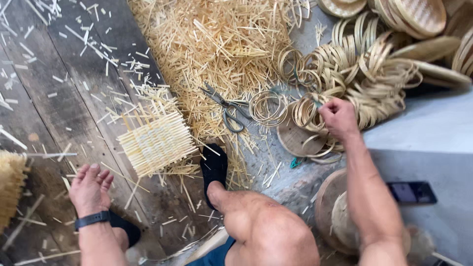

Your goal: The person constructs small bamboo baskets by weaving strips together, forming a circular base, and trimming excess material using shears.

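— Where are the hands?
— Right hand (339, 118) pinches a bamboo ring (308, 112) on the far right pile. Left hand (90, 188) rests spread on the floor (59, 113), near the woven mat (156, 143).
— Scissors?
— Scissors (224, 107) lie between mat and rings.

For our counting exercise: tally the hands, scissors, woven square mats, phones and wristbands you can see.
Hands: 2, left hand and right hand
Scissors: 1
Woven square mat: 1
Phone: 1
Wristband: 1
Total: 6
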